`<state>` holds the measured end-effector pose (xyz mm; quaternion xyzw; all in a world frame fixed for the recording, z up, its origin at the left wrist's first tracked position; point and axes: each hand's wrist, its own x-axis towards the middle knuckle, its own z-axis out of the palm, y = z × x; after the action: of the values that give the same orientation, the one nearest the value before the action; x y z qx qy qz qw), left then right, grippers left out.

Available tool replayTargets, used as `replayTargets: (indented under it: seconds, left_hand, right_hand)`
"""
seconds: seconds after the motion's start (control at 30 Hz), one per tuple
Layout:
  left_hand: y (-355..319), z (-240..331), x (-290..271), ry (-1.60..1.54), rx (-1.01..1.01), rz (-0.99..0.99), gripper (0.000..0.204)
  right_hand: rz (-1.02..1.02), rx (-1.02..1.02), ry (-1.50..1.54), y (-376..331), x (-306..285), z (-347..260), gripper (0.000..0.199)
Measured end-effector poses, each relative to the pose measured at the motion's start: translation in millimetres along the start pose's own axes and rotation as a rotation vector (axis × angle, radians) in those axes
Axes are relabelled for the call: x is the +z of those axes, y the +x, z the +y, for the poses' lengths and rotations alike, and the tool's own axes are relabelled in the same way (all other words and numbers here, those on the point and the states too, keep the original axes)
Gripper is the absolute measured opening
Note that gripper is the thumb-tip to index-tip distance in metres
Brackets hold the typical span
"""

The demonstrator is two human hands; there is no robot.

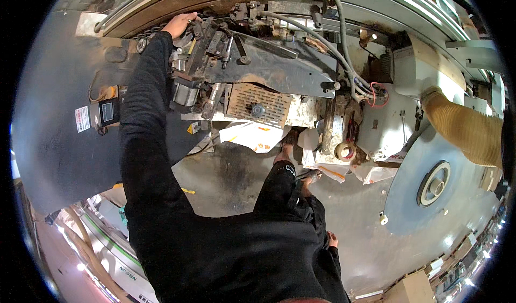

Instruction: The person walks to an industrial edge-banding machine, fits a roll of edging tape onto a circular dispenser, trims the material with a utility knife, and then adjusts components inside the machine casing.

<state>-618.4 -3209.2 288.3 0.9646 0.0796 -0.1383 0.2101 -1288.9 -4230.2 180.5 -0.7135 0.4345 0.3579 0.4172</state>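
Note:
My left arm stretches up and away in a black sleeve. The left hand [180, 24] is at the far side of the machine, its fingers closed over a dark metal fitting [196, 29] at the upper left of the mechanism; what exactly they hold is hidden. Just right of it are metal clamps and a small shiny cylinder [228, 52]. A grey metal guard plate [269, 71] slopes away to the right, above a slotted brown metal plate [269, 101] with a dark knob [258, 110]. My right hand [333, 239] hangs low at my side, apart from the machine, its fingers too small to read.
A large dark panel [48, 142] fills the left side. Cables [344, 56] run along the upper right. A ribbed yellowish hose [462, 125] curves over a big grey disc [403, 195]. A tape roll [345, 151] and white plastic sheeting [252, 135] are near my feet.

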Motion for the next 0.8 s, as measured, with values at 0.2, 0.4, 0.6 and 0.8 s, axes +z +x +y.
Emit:
replayTargets:
  seconds: [0.2,0.4,0.6,0.8]
  left_hand:
    - [12.8,26.1,2.1,0.053,-0.120,-0.105,0.075]
    - [20.2,-37.0,-2.1,0.460,-0.079,-0.141,0.066]
    - [2.0,-5.5,-27.9,0.334,-0.039,-0.079,0.064]
    - [8.3,8.9,12.9,-0.040,-0.079,-0.048,0.071]
  right_hand:
    - [-0.102,-0.081,0.199,15.4,17.5,48.7,0.020]
    - [-0.004,0.081,0.415,13.2,24.4,22.1,0.022]
    - [-0.039,0.028,0.108,14.8,43.7,5.9,0.025]
    - [-0.059,-0.001,0.179,25.6,25.7,-6.9,0.026]
